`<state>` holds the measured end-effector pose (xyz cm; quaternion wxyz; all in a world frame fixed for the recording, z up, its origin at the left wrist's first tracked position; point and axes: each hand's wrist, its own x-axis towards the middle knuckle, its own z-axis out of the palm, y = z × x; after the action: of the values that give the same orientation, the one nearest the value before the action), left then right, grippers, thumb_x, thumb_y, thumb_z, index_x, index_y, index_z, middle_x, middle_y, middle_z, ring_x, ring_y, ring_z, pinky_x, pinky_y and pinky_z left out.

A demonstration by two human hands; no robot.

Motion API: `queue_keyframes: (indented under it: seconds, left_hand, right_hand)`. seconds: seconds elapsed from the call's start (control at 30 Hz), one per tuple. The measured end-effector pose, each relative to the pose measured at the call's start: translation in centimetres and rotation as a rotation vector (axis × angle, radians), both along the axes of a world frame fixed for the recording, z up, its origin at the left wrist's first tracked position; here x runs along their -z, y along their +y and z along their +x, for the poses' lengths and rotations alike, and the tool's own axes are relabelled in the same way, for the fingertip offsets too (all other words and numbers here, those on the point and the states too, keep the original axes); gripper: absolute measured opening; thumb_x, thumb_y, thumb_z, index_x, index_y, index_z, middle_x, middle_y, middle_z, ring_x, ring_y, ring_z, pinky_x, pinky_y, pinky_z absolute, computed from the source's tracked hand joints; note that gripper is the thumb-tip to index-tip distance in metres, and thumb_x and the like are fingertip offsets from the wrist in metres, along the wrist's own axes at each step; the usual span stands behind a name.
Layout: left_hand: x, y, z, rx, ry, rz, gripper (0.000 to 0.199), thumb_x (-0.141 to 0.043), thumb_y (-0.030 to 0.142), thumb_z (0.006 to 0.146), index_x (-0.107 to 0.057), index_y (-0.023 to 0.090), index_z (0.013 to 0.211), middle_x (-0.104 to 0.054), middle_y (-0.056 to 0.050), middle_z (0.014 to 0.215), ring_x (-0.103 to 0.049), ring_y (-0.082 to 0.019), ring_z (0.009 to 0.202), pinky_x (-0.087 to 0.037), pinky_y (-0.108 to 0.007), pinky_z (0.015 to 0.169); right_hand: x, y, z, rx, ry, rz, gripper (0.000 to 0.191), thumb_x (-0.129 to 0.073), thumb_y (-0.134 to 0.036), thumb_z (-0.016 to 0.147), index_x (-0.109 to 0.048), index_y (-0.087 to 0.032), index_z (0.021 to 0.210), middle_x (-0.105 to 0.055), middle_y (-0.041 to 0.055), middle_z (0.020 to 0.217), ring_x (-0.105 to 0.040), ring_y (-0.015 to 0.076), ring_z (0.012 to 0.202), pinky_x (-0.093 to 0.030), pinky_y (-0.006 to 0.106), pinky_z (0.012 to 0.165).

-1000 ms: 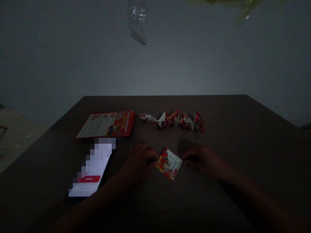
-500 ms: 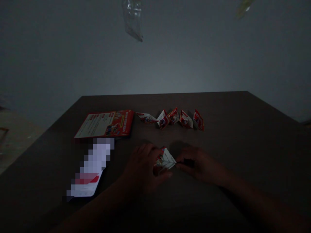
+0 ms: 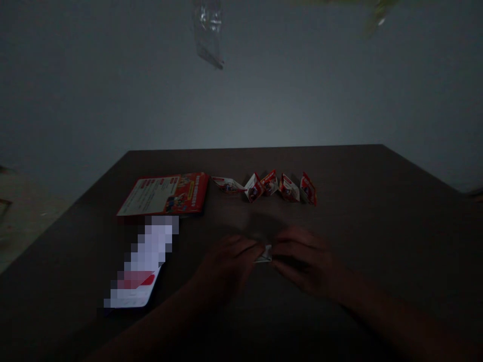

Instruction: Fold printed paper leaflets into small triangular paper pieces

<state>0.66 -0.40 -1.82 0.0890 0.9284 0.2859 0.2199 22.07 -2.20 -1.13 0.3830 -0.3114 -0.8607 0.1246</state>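
Note:
A folded piece of printed paper [image 3: 265, 255] lies between my two hands at the middle of the table; only a small pale patch of it shows. My left hand [image 3: 232, 259] covers most of it, fingers curled over and closed on its left side. From the right, my right hand [image 3: 304, 254] closes on the paper's edge with thumb and fingers. Beyond my hands stands a row of several folded red and white printed papers, among them one on the right [image 3: 308, 189] and one on the left [image 3: 228, 185].
A stack of red and white printed sheets or a booklet [image 3: 162, 195] lies at the table's back left. In front of it is a phone [image 3: 139, 281] with a lit, partly blurred screen. Clear plastic [image 3: 209, 35] hangs against the wall behind the dark table [image 3: 358, 176].
My left fingers have closed over the paper, and it is now mostly hidden. My right fingers have come together around its right edge. The view has shifted slightly.

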Motion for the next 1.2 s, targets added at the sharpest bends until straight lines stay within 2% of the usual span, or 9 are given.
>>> queue_keyframes:
  seconds: [0.1,0.2,0.27,0.37,0.47,0.7,0.9,1.0,1.2]
  left_hand:
    - [-0.1,-0.3,0.0,0.034,-0.051,-0.018,0.020,-0.050,0.009,0.084,-0.059,0.014,0.101,-0.068,-0.006,0.095,-0.062,-0.018,0.084,-0.046,-0.029,0.076]
    - [-0.2,-0.5,0.0,0.027,-0.046,-0.067,0.014,-0.050,0.014,0.086,-0.060,0.014,0.097,-0.069,-0.005,0.089,-0.063,-0.017,0.079,-0.045,-0.027,0.074]
    - [-0.1,-0.7,-0.1,0.022,-0.032,-0.101,0.014,-0.049,0.020,0.089,-0.062,0.015,0.090,-0.068,-0.004,0.080,-0.061,-0.015,0.071,-0.044,-0.024,0.066]
    - [-0.3,-0.9,0.0,-0.011,-0.032,-0.147,0.022,-0.047,0.025,0.091,-0.063,0.016,0.078,-0.063,-0.001,0.066,-0.056,-0.012,0.058,-0.038,-0.021,0.056]
    - [-0.7,-1.0,0.2,-0.088,-0.072,-0.257,0.027,-0.048,0.026,0.090,-0.063,0.015,0.069,-0.060,0.000,0.060,-0.053,-0.010,0.052,-0.034,-0.019,0.051]
    - [-1.3,-0.8,0.4,-0.210,-0.117,-0.652,0.028,-0.053,0.032,0.085,-0.066,0.013,0.068,-0.056,0.003,0.055,-0.048,-0.008,0.051,-0.030,-0.017,0.047]
    - [-1.4,-0.8,0.4,-0.253,-0.146,-0.803,0.027,-0.057,0.034,0.081,-0.068,0.011,0.073,-0.056,0.003,0.055,-0.046,-0.008,0.050,-0.028,-0.016,0.044]
    - [-1.4,-1.0,0.4,-0.238,-0.158,-0.822,0.027,-0.057,0.036,0.081,-0.068,0.012,0.075,-0.057,0.003,0.056,-0.046,-0.008,0.049,-0.027,-0.016,0.043]
    - [-1.1,-1.2,0.5,-0.095,-0.217,-0.703,0.025,-0.047,0.029,0.086,-0.061,0.012,0.076,-0.061,0.000,0.062,-0.050,-0.009,0.052,-0.034,-0.018,0.050]
  right_hand:
    - [-0.3,-0.2,0.0,-0.058,-0.023,0.075,0.022,-0.060,-0.010,0.081,-0.060,-0.015,0.102,-0.066,0.0083,0.090,-0.059,0.0164,0.078,-0.046,0.032,0.071]
    - [-0.7,-0.4,-0.1,-0.082,0.005,0.106,0.019,-0.057,-0.007,0.081,-0.062,-0.015,0.098,-0.067,0.0068,0.081,-0.058,0.0155,0.068,-0.044,0.032,0.063]
    - [-1.1,-0.5,-0.3,-0.073,0.043,0.093,0.017,-0.056,-0.008,0.081,-0.064,-0.015,0.095,-0.067,0.0059,0.075,-0.056,0.0151,0.063,-0.043,0.031,0.059]
    - [-1.3,-0.7,-0.6,-0.028,0.091,0.013,0.012,-0.059,-0.008,0.080,-0.065,-0.015,0.088,-0.065,0.0045,0.069,-0.055,0.0140,0.059,-0.043,0.029,0.057]
    - [-1.2,-0.8,-0.7,0.014,0.146,-0.128,0.009,-0.062,-0.010,0.080,-0.066,-0.015,0.087,-0.065,0.0050,0.071,-0.058,0.0132,0.063,-0.044,0.025,0.057]
    - [-0.9,-0.7,-0.8,0.007,0.177,-0.360,0.011,-0.057,-0.014,0.084,-0.068,-0.013,0.085,-0.063,0.0049,0.069,-0.057,0.0120,0.061,-0.043,0.022,0.055]
    - [-0.7,-0.7,-0.8,0.019,0.187,-0.463,0.011,-0.058,-0.017,0.084,-0.068,-0.015,0.084,-0.066,0.0041,0.070,-0.059,0.0116,0.062,-0.044,0.022,0.058]
    - [-0.9,-0.7,-0.9,-0.025,0.165,-0.464,0.011,-0.057,-0.016,0.085,-0.068,-0.014,0.083,-0.066,0.0036,0.069,-0.059,0.0108,0.062,-0.044,0.021,0.059]
    - [-1.0,-0.8,-1.0,-0.038,0.129,-0.534,0.010,-0.060,-0.017,0.083,-0.068,-0.014,0.077,-0.065,0.0019,0.066,-0.058,0.0096,0.060,-0.043,0.019,0.057]
